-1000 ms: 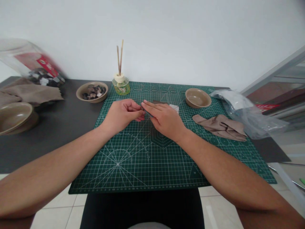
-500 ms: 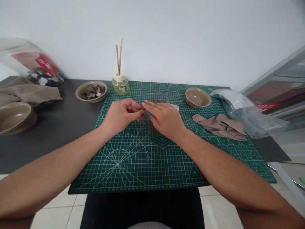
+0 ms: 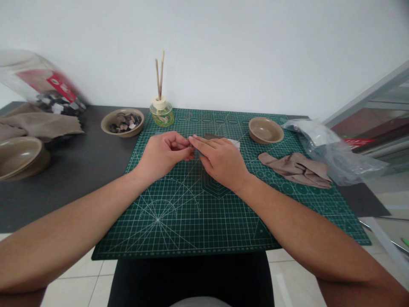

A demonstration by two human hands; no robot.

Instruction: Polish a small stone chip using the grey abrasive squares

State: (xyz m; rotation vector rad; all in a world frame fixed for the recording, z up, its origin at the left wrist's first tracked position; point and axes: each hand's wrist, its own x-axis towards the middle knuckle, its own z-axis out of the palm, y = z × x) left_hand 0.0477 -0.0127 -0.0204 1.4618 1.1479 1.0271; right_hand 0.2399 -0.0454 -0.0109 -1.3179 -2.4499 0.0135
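My left hand (image 3: 164, 152) is closed in a pinch, thumb against the curled fingers, over the green cutting mat (image 3: 179, 230). What it pinches is too small and too covered to name. My right hand (image 3: 222, 158) meets those fingertips from the other side. Its fingers are pressed together, and under them shows the edge of a thin grey-blue piece (image 3: 200, 154) whose kind I cannot make out. Behind the right hand lie a dark brown flat piece (image 3: 211, 136) and a white piece (image 3: 236, 144), both partly hidden.
A bowl (image 3: 123, 123) of dark and light chips and a reed diffuser (image 3: 162, 111) stand at the back left. To the right are a bowl (image 3: 266, 130), a brown cloth (image 3: 297, 169) and a plastic bag (image 3: 332, 149). Stacked bowls (image 3: 22, 157) and another cloth (image 3: 41, 121) lie far left.
My right fingertips have shifted slightly left over the left hand's fingertips, covering a little more of the grey-blue piece. The left hand stays nearly in place.
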